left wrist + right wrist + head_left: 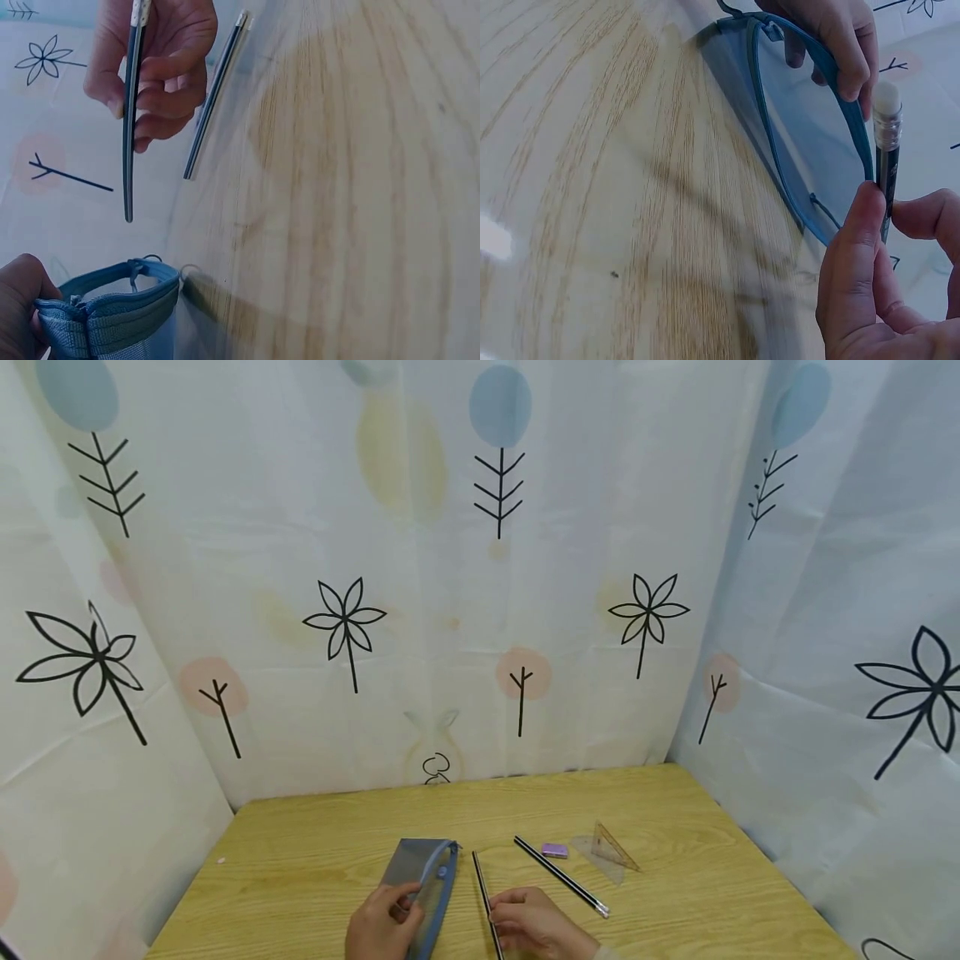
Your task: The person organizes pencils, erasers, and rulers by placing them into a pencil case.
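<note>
Black-and-silver striped pencil with a white eraser end [481,881] — head view puts it in the right hand [536,922], just right of a grey-blue, part see-through zip pouch [431,889]. Left hand [385,921] has its fingers bent at the pouch's rim. On the yellow wood-grain table [300,860], farther right: a second striped pencil [561,877], a small purple block [555,851] and clear triangular set squares [600,862].

Left wrist view: pouch mouth gapes, left thumb side gripping its blue zip edge. Pencil's plain end points toward the opening, apart from it.

Right wrist view: right thumb and fingertips pinch the pencil below its metal band, nearly closed on it; left fingers curl over the blue rim.

Judgement: step in hand looks like loading the pouch — pencil presented, not yet in. Next move calls for lining the plain end up with the mouth, rim held wide, then sliding it down.
</note>
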A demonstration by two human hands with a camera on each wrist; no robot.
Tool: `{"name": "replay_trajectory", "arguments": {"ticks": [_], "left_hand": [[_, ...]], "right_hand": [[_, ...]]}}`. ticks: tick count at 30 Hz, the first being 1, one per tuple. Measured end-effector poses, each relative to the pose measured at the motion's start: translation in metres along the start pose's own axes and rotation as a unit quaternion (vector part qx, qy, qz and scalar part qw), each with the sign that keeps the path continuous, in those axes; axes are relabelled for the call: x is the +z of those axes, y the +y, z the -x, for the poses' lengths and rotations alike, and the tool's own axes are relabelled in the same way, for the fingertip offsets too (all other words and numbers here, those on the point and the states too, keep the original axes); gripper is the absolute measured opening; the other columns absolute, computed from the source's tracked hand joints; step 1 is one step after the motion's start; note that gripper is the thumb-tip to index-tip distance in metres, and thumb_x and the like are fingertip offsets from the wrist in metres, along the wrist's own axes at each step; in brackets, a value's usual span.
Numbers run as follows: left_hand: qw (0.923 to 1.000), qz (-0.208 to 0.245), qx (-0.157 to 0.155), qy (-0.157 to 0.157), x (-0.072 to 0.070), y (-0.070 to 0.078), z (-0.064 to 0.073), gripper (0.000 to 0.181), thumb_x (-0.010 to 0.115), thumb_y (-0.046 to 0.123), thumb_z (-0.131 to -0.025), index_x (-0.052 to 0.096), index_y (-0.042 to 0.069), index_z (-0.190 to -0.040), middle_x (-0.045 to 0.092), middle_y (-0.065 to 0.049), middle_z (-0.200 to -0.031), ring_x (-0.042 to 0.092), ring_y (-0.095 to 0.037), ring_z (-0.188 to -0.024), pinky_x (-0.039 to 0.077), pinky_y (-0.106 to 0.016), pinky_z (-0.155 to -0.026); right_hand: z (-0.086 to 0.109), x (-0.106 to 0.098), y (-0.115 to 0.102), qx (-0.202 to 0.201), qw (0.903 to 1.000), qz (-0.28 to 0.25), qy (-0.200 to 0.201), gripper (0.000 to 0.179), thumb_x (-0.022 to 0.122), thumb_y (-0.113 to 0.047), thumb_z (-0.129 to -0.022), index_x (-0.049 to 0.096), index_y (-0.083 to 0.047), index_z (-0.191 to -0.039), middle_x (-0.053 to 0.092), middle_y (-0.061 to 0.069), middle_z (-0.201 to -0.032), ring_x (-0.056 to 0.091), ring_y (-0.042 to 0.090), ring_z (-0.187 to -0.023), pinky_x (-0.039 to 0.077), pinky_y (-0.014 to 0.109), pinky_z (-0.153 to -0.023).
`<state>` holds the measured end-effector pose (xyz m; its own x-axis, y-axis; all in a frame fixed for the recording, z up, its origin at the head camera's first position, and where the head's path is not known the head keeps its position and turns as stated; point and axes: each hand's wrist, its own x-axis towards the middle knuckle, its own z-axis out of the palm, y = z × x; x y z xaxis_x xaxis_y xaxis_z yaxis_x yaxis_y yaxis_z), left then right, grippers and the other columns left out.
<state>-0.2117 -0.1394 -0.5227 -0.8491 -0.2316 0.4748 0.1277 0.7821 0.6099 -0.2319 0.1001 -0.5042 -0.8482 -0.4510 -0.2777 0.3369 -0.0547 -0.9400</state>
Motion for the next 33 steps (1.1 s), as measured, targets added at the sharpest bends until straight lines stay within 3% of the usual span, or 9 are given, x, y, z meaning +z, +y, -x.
{"name": "replay_trajectory", "arguments": {"ticks": [16, 23, 33], "left_hand": [[0.9999, 0.016, 0.002, -0.001, 0.007, 0.010, 0.005, 0.019, 0.077, 0.013, -0.070, 0.078, 0.024, -0.085, 0.051, 0.019, -0.068, 0.049, 0.006, -0.055, 0.043, -0.019, -0.052], [0.9985, 0.033, 0.042, 0.014, 0.010, 0.013, 0.007, 0.022, 0.078, 0.010, -0.067, 0.078, 0.022, -0.085, 0.053, 0.018, -0.068, 0.051, 0.006, -0.057, 0.043, -0.020, -0.053], [0.9967, 0.048, 0.056, 0.034, 0.015, 0.018, 0.008, 0.023, 0.078, 0.009, -0.066, 0.078, 0.023, -0.083, 0.053, 0.021, -0.067, 0.050, 0.009, -0.056, 0.042, -0.018, -0.051]], "right_hand": [[-0.008, 0.018, -0.005, -0.012, 0.9993, 0.035, 0.006, 0.029, 0.060, -0.009, -0.088, 0.062, 0.005, -0.113, 0.063, -0.001, -0.085, 0.061, 0.004, -0.071, 0.052, 0.018, -0.063], [-0.016, 0.025, -0.004, -0.016, 0.9985, 0.042, 0.032, 0.028, 0.059, -0.008, -0.089, 0.062, 0.007, -0.112, 0.064, 0.000, -0.084, 0.061, 0.005, -0.069, 0.052, 0.019, -0.061], [-0.028, 0.030, -0.003, -0.036, 0.9969, 0.035, 0.061, 0.027, 0.061, -0.005, -0.089, 0.062, 0.010, -0.110, 0.067, 0.001, -0.083, 0.064, 0.007, -0.068, 0.055, 0.023, -0.061]]}}
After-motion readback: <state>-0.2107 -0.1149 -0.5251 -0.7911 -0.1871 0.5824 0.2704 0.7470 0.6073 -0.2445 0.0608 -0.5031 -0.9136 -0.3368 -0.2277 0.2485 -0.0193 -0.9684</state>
